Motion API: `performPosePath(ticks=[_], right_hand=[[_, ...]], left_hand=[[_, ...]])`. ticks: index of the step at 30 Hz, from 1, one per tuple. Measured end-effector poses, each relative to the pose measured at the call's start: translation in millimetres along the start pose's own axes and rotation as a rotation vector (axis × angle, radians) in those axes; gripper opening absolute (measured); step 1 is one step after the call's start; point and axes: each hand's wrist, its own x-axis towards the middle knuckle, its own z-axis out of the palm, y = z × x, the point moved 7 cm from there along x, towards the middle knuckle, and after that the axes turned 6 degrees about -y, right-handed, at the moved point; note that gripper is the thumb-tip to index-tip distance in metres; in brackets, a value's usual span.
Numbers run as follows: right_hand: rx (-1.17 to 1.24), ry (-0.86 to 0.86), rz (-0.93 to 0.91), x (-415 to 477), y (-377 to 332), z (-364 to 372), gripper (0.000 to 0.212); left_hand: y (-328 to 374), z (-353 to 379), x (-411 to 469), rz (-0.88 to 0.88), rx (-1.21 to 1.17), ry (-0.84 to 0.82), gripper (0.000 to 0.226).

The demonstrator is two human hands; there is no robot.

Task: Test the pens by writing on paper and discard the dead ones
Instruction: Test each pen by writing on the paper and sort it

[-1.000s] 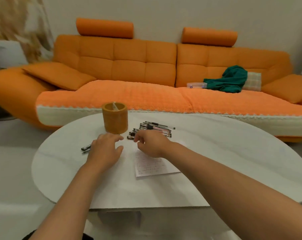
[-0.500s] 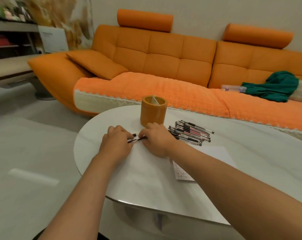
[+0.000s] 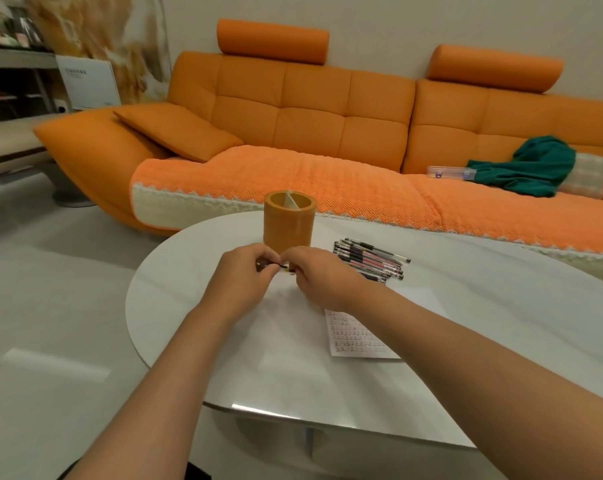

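Both hands meet at the centre of the frame, just in front of the orange cylindrical pen holder [image 3: 289, 220] on the white oval table [image 3: 500, 323]. The left hand [image 3: 241, 275] and the right hand [image 3: 324, 275] each have their fingers [image 3: 258, 252] curled in and pinching an end of a dark slim pen [image 3: 274, 267], of which only a short stretch shows between them. Whether it is one pen or two pressed together I cannot tell. This looks like the uncapping step before a test. The next move would call for pulling the two ends apart, then bringing the tip down and right to the white sheet of paper with rows of writing [image 3: 362, 341], which lies partly under the right forearm. By count there are one holder, one sheet and one loose bundle of black and red pens [image 3: 372, 259] just right of the hands. It holds roughly a dozen pens, too overlapped to count exactly. No bin for dead pens is in view.
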Motion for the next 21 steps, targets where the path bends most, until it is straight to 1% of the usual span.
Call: performPosePath(ticks=[2,4,6,7,10,13,16,19,21], right_hand=[[0.058,0.017,0.021,-10,7,-9,0.039],[0.046,0.047,0.022,-25,17,-19,0.029],[-0.066,0.058,0.041,-41,30,-29,0.014],[-0.133,0.059,0.060,-50,35,-32,0.014],[-0.226,0.048,0.158,-76,58,-36,0.036],[-0.260,0.050,0.264,-102,84,-36,0.055],[-0.247,0.075,0.315,-122,102,-38,0.062],[-0.231,0.093,0.318,-132,111,-38,0.068],[-0.237,0.102,0.306,-133,112,-38,0.072]], left_hand=[[14,4,-2,0.042,-0.102,0.042,0.007],[29,15,-3,0.093,-0.174,0.026,0.008],[43,30,-4,0.140,-0.211,-0.026,0.006],[48,38,-4,0.159,-0.213,-0.062,0.003],[61,62,-4,0.200,-0.149,-0.167,0.008],[69,83,-2,0.218,-0.009,-0.227,0.009],[77,103,-1,0.235,0.131,-0.304,0.011],[83,122,-1,0.251,0.249,-0.369,0.008],[84,131,0,0.259,0.307,-0.394,0.017]])
